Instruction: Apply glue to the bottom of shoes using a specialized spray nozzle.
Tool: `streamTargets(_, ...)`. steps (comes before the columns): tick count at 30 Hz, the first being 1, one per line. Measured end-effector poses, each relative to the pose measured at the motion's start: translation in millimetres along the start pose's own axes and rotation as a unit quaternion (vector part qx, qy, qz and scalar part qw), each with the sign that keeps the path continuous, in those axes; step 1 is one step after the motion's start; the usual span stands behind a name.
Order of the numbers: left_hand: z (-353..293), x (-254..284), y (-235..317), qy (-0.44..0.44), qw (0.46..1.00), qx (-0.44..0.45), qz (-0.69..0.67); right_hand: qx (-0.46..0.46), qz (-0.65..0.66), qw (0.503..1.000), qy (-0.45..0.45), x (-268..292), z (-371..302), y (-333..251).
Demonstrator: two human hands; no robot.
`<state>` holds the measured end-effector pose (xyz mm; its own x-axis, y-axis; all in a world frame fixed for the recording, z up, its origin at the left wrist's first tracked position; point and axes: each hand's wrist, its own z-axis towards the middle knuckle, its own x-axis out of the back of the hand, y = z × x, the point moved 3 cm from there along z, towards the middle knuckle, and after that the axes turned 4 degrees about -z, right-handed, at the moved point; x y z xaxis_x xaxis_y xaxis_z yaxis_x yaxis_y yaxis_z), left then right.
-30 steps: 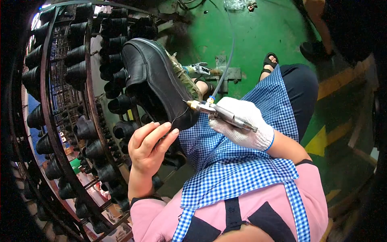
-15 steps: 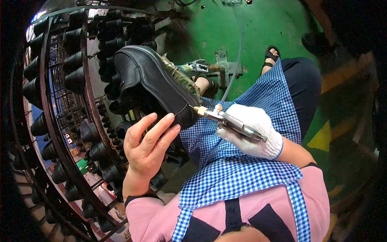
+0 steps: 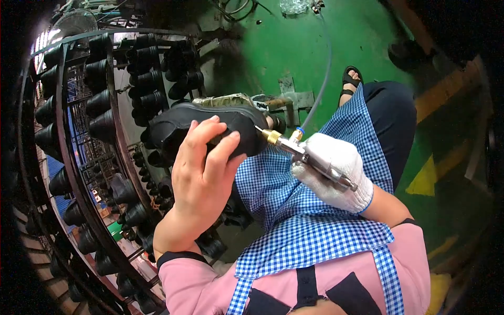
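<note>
A black leather shoe point(image 3: 242, 125) is in front of me, its heel end toward the right. My bare left hand point(image 3: 202, 163) grips its near side, fingers curled over the opening; the thumb is hidden. In my right hand point(image 3: 338, 163), which wears a white knitted glove, is a slim metal airbrush point(image 3: 286, 144) with a brass front. Its thin tip points left at the shoe's heel, very close; whether it touches I cannot tell. A clear air hose point(image 3: 324, 86) runs from its blue-ringed fitting up over the floor. Behind the shoe shows a tape-wrapped support point(image 3: 226, 100).
A curved metal rack point(image 3: 71, 136) holding many black shoes stands close on my left. My blue checked apron point(image 3: 299, 194) covers my lap. A metal foot plate point(image 3: 302, 102) lies on the green floor point(image 3: 283, 50), with coiled cables point(image 3: 231, 6) farther off.
The shoe has turned and tipped, its toe swinging down and nearer my left hand. That hand has shifted further over the opening. The airbrush has moved slightly right, still aimed at the heel.
</note>
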<state>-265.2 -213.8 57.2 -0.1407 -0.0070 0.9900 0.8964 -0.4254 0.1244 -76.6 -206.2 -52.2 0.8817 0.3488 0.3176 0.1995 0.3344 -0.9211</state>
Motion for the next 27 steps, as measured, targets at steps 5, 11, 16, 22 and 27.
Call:
streamTargets(5,35.4,-0.5,-13.1,0.030,0.999,0.020,0.040,-0.020,-0.021,0.999,0.033,3.2,27.2,4.6)
streamTargets(11,66.5,5.1,-41.6,0.019,0.991,0.092,0.100,-0.003,0.054,0.993,0.105,-13.9,69.6,12.3)
streamTargets(16,76.5,9.4,-70.8,0.036,0.979,0.112,0.168,0.018,0.078,0.990,0.119,-34.7,97.6,15.5)
streamTargets(22,74.4,13.6,-94.8,0.026,0.970,0.188,0.154,0.002,0.071,0.990,0.123,-51.4,110.6,13.2)
streamTargets(27,71.6,15.9,-105.2,0.024,0.959,0.236,0.152,-0.004,0.082,0.989,0.125,-62.0,107.5,10.6)
